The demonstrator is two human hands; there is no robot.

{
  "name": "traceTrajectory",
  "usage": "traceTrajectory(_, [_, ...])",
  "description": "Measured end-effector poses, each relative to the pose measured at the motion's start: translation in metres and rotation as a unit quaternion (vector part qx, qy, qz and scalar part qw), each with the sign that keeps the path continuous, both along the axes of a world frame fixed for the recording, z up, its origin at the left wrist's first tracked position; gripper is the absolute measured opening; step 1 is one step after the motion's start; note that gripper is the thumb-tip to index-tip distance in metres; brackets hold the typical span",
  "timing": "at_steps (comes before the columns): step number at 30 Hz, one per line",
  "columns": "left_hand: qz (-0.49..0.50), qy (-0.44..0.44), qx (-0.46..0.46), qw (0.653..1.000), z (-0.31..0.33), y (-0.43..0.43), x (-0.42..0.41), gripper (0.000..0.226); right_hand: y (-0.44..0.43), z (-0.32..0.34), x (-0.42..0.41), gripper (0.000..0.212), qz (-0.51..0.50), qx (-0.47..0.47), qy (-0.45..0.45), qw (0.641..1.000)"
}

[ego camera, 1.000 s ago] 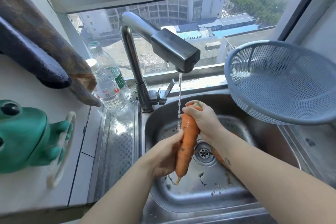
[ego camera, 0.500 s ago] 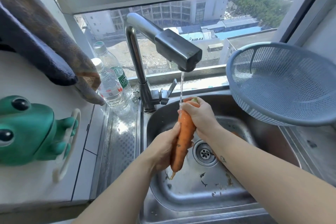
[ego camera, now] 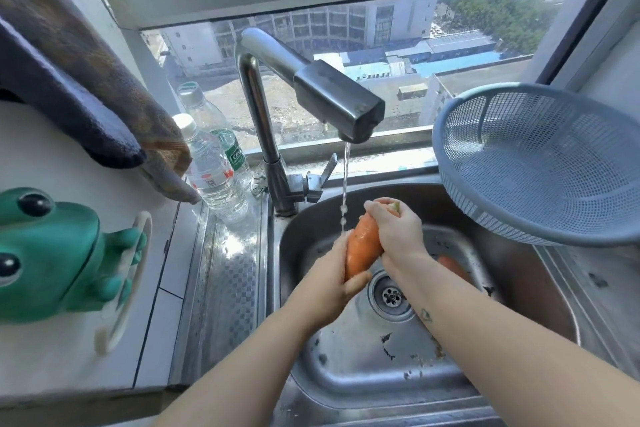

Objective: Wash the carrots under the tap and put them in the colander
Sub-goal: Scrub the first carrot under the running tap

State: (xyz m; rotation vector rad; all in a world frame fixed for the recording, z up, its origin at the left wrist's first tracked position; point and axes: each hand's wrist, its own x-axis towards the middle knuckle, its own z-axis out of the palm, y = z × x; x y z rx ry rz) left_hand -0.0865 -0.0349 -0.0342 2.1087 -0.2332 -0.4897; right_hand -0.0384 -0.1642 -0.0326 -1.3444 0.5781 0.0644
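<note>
Head camera has the wash step live: one carrot (ego camera: 362, 250) is held over the steel sink (ego camera: 346, 367), the left hand (ego camera: 332, 288) curled round its lower end, the right hand (ego camera: 394, 236) gripping its top, and the tap (ego camera: 339, 97) is running a thin stream onto its upper side. Next, by my read, comes a lift up and right to the blue colander (ego camera: 540, 163) tilted on the drainboard, with no carrot showing in it, while a second carrot (ego camera: 453, 267) waits in the basin behind the right wrist. Sunlit window behind, two water bottles (ego camera: 214, 180) and a green frog (ego camera: 52, 253) on the left counter.
</note>
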Motion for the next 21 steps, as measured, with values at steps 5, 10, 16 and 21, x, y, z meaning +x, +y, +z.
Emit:
traceTrajectory(5, [0.011, 0.089, -0.040, 0.995, 0.005, -0.008, 0.011, 0.023, -0.012, 0.000, 0.001, 0.010, -0.024, 0.024, 0.002, 0.999])
traceTrajectory(10, [0.077, 0.373, -0.221, 0.898, 0.023, -0.008, 0.021, 0.054, -0.018, 0.003, 0.007, 0.009, -0.028, 0.115, -0.017, 0.993])
traceTrajectory(16, [0.153, 0.471, -0.367, 0.788, 0.018, 0.002, 0.020, 0.046, -0.028, 0.001, 0.004, 0.008, -0.032, 0.121, -0.070, 0.990])
traceTrajectory(21, [0.063, 0.233, -0.160, 0.957, 0.026, 0.002, 0.025, 0.029, -0.041, -0.010, -0.010, 0.007, -0.032, 0.026, -0.075, 0.996])
